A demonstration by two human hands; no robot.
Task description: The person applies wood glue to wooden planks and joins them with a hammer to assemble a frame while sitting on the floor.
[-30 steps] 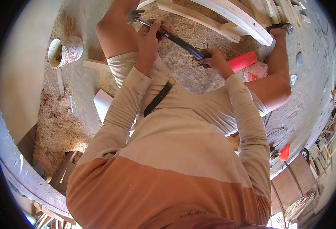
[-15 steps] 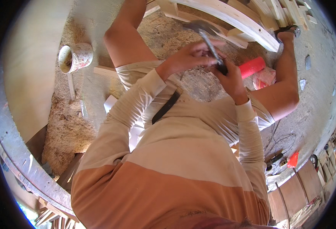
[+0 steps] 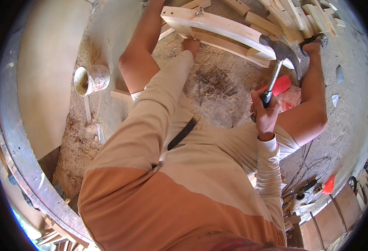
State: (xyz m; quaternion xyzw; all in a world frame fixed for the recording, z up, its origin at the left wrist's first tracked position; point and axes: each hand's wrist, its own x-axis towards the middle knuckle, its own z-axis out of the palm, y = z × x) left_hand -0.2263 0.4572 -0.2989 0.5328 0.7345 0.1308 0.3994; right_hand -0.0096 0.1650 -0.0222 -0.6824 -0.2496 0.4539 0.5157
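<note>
A claw hammer (image 3: 274, 77) is in my right hand (image 3: 266, 113), its fingers wrapped round the dark grip. The steel head points up and away, overlapping the right end of a pale wooden frame (image 3: 225, 26) in view. This frame has a curved upper rail with holes at its left end and a straighter rail below. My left arm reaches far forward, and my left hand (image 3: 190, 45) is closed on the frame's left end, its fingers partly hidden by the wood. Between my legs lies a loose heap of nails (image 3: 219, 83) on the dusty floor.
Beside my right leg are a red cylinder (image 3: 281, 85) and a red-and-white plastic bag (image 3: 290, 99). A stained white bucket (image 3: 98, 79) stands at left, near a large pale board (image 3: 46, 75). Wooden pieces (image 3: 294, 23) are stacked at far right. Cables (image 3: 305, 167) lie at lower right.
My hands have parted: the left went forward to the wooden frame, the right drew back rightward with the hammer. The frame now sits further left and nearer in view. The nails have become visible.
</note>
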